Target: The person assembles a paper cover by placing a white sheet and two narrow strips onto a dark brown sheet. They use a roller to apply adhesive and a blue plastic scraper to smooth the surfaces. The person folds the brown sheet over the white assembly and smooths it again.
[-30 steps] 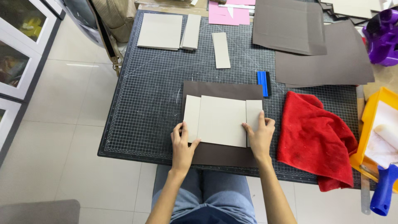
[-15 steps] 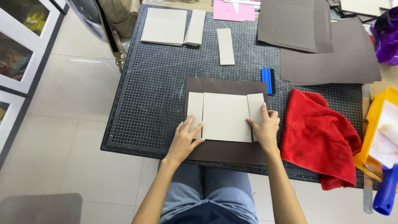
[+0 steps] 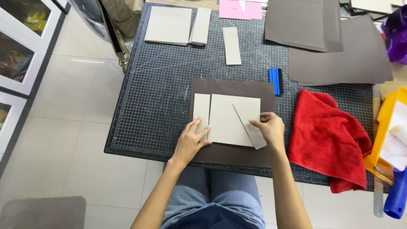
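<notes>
- Head view: left hand (image 3: 191,140) lies flat, fingers together and spread forward, pressing the narrow grey board strip (image 3: 202,113) and the near-left corner of the large grey board panel (image 3: 229,119). It clamps nothing, only holds them down.
- Head view: right hand (image 3: 268,127) has its fingertips pinched on a second narrow grey strip (image 3: 251,127), which sits tilted, its far end lying across the large panel and its near end pointing toward the person.
- All three boards rest on a dark brown sheet (image 3: 234,88) lying on the gridded cutting mat (image 3: 161,80) that covers the counter, directly under both hands.
- Risk: the tilted strip overlaps the panel rather than lying beside it. If it is pressed down like this it would sit crooked, with no even gap. I cannot tell whether the sheet is tacky.
- Risk: a nudge from the right hand could shove the large panel toward the left hand and close the slim gap beside the left strip.
- Risk: the left palm is placed at the near edge only, so the far ends of the boards are free to pivot.
- Just right of the right hand: red cloth (image 3: 328,135), close enough to snag on the wrist. Beyond the right hand, the blue scraper (image 3: 275,80) lies apart from the sheet's corner.
</notes>
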